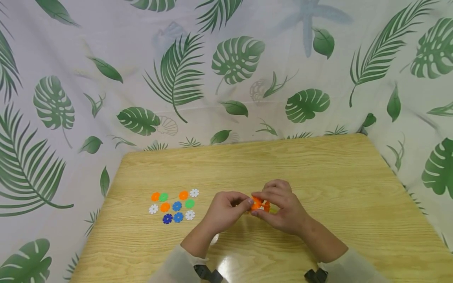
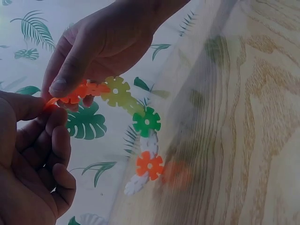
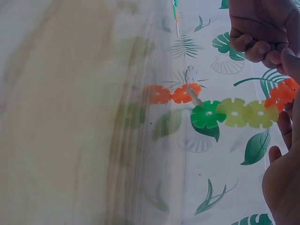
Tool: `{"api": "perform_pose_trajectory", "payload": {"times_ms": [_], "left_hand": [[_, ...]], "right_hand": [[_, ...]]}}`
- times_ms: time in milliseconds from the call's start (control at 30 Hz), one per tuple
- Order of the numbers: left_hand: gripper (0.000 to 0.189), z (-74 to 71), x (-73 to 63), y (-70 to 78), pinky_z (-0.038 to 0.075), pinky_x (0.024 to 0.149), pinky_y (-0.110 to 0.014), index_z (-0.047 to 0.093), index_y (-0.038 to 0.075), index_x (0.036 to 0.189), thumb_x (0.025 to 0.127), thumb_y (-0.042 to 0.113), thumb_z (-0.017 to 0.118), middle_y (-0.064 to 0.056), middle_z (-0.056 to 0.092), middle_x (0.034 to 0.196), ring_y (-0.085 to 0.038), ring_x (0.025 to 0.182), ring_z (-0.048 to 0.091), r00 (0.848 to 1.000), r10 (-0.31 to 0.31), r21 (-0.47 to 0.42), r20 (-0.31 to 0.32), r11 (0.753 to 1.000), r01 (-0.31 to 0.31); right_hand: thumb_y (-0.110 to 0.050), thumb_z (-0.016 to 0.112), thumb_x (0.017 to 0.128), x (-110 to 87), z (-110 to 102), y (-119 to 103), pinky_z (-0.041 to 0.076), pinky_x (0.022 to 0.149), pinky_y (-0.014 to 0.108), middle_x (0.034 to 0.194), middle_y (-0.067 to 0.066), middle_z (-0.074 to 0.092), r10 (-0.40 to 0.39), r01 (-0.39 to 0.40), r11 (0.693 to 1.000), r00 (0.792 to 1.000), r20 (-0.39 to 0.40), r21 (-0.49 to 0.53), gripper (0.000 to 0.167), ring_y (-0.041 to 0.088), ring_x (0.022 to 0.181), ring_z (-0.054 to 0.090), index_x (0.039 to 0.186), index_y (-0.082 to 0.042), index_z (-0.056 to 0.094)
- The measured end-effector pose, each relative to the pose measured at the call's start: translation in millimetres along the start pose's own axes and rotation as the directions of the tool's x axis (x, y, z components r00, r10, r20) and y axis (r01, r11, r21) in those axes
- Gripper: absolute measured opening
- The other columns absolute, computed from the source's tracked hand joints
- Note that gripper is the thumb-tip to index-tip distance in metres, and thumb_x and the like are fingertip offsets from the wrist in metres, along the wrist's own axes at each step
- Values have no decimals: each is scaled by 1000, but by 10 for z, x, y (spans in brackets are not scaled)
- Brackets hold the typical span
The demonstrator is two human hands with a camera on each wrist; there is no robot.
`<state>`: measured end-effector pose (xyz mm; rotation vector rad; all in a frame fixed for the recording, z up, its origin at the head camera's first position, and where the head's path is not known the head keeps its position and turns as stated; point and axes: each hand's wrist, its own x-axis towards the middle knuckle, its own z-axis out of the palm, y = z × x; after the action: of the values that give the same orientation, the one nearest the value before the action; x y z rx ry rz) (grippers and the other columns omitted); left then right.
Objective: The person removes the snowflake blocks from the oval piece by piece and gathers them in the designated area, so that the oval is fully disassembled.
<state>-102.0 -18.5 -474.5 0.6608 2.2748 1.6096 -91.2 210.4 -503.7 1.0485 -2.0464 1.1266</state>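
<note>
Near the table's middle, my left hand (image 1: pixel 226 212) pinches an orange notched disc (image 1: pixel 255 202) between thumb and fingertips. My right hand (image 1: pixel 288 208) is close on its right, holding the orange end of a chain of interlocking snowflake discs. From those orange discs (image 2: pixel 75 93) the chain runs through yellow discs (image 2: pixel 116 91), a green disc (image 2: pixel 146 122), a white one, another orange disc (image 2: pixel 150 165) and a white disc (image 2: pixel 134 184) at its far end. In the head view the hands hide most of this chain. Fingers partly cover the join between the orange pieces.
Several loose discs in orange, green, white and blue lie flat on the wooden table (image 1: pixel 336 169), left of my hands; one is a dark blue disc (image 1: pixel 167 218). A leaf-printed cloth (image 1: pixel 237 98) hangs behind the table and along both sides.
</note>
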Motion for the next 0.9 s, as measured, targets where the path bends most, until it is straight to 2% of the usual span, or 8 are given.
{"api": "perform_pose_trajectory", "payload": {"times_ms": [167, 300, 400, 533, 733, 900], "left_hand": [[20, -24, -11, -15, 52, 67, -28, 81, 18, 101, 103, 32, 67, 5, 76, 91, -18, 80, 66, 1000, -2, 16, -11, 1000, 3], [19, -47, -20, -20, 55, 71, -30, 80, 16, 103, 104, 30, 67, 5, 76, 92, -24, 85, 70, 1000, 3, 13, -16, 1000, -3], [19, -59, -26, -14, 54, 68, -28, 80, 16, 103, 104, 29, 67, 5, 75, 91, -19, 80, 67, 1000, 11, 26, -18, 1000, -10], [18, -67, -32, -10, 49, 62, -26, 80, 17, 102, 104, 29, 67, 6, 75, 90, -14, 74, 62, 999, 25, 50, -19, 998, -24], [18, -75, -42, -14, 50, 60, -27, 81, 19, 99, 104, 29, 66, 10, 74, 88, -20, 72, 62, 998, 54, 104, -26, 993, -51], [17, -62, -65, -15, 51, 62, -28, 81, 19, 98, 103, 27, 67, 11, 74, 87, -11, 72, 62, 993, 106, 163, -48, 982, -97]], "right_hand": [[-31, 84, 89, -21, -49, -2, 33, 99, 50, 103, -11, 72, 107, -110, 993, 990, 93, 33, 37, 22, 107, 56, 121, -14, 76], [-16, 83, 88, -47, -81, -8, 36, 98, 54, 111, -9, 69, 210, -225, 973, 957, 201, 56, 28, 22, 114, 54, 115, -21, 77], [-10, 81, 89, -65, -91, -15, 38, 97, 55, 114, -7, 67, 259, -282, 957, 936, 240, 65, 25, 22, 117, 54, 111, -22, 78], [-8, 79, 90, -75, -96, -11, 40, 95, 51, 116, -5, 66, 284, -312, 947, 925, 252, 77, 24, 21, 116, 54, 109, -23, 78], [-11, 78, 92, -75, -103, -5, 43, 91, 51, 119, -1, 63, 299, -333, 939, 915, 272, 89, 22, 21, 115, 53, 111, -23, 78], [-12, 79, 92, -69, -109, -10, 44, 91, 51, 118, -2, 63, 309, -346, 934, 908, 284, 86, 23, 20, 114, 53, 113, -21, 79]]}}
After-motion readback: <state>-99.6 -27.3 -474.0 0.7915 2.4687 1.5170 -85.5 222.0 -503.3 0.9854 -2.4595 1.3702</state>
